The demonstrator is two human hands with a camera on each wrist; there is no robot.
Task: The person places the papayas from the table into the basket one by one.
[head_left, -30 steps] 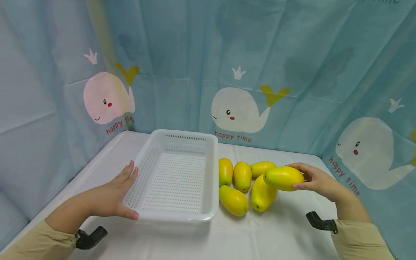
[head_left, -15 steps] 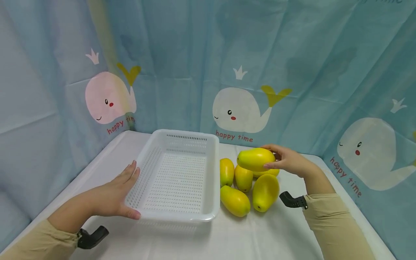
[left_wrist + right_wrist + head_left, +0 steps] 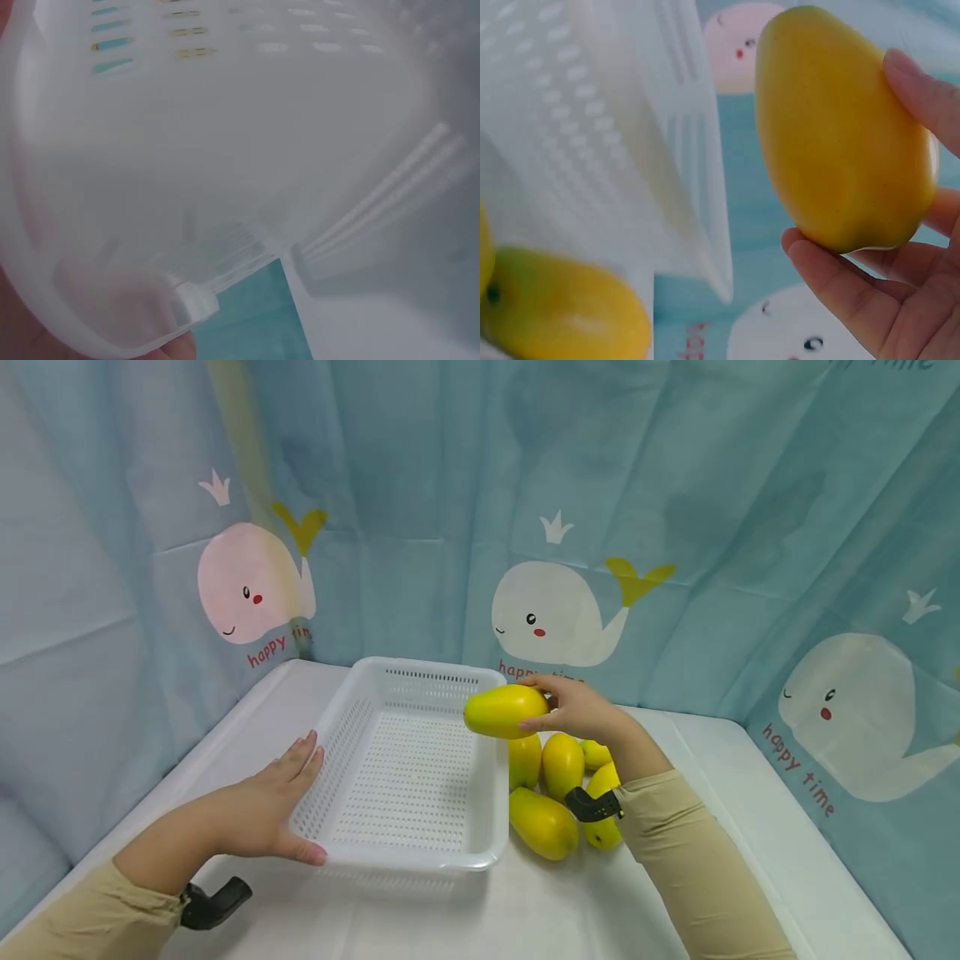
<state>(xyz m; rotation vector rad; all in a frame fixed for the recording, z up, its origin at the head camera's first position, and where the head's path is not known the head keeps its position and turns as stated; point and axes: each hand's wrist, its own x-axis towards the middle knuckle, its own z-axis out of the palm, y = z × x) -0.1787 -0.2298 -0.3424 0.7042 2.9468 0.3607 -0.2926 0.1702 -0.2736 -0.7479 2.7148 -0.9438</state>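
Over right basket rim (image 3: 501,802), right hand (image 3: 576,706) grasping yellow fruit (image 3: 501,712); at left rim (image 3: 337,710), left hand (image 3: 262,810), fingers extended.

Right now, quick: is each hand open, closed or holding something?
Left hand: open, fingers spread against the side of the white basket.
Right hand: closed, holding a yellow fruit by one end.

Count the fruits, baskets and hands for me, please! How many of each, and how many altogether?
Fruits: 6
Basket: 1
Hands: 2, the left hand and the right hand
Total: 9
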